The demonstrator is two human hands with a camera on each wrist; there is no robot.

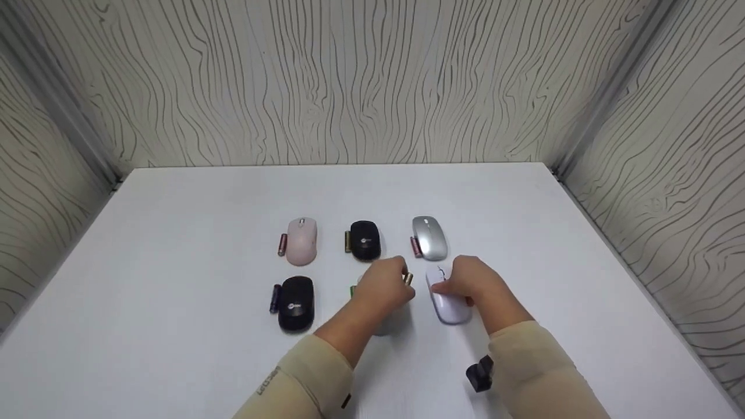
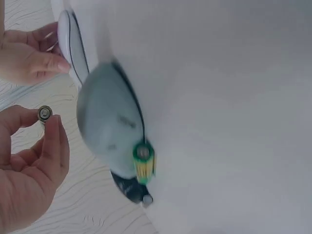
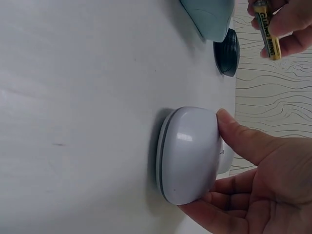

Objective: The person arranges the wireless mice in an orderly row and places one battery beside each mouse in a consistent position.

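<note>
My left hand (image 1: pixel 381 288) pinches a yellow-and-black battery (image 3: pixel 268 30) between thumb and fingers, held up off the table. Below that hand sits a grey-green computer mouse (image 2: pixel 107 117), mostly hidden by it in the head view; a green-and-yellow battery (image 2: pixel 144 163) stands out beside this mouse. Over on the right, my right hand (image 1: pixel 476 282) grips a white computer mouse (image 3: pixel 192 156) by its sides, thumb on one edge and fingers on the other. That mouse rests on the white table (image 1: pixel 204 372).
Behind the hands lie a pink mouse (image 1: pixel 301 243), a black mouse (image 1: pixel 365 241) and a silver mouse (image 1: pixel 430 238), each with a battery at its left. Another black mouse (image 1: pixel 296 305) lies front left beside a dark blue battery (image 1: pixel 275 298). Patterned panels (image 1: pixel 326 81) enclose the table.
</note>
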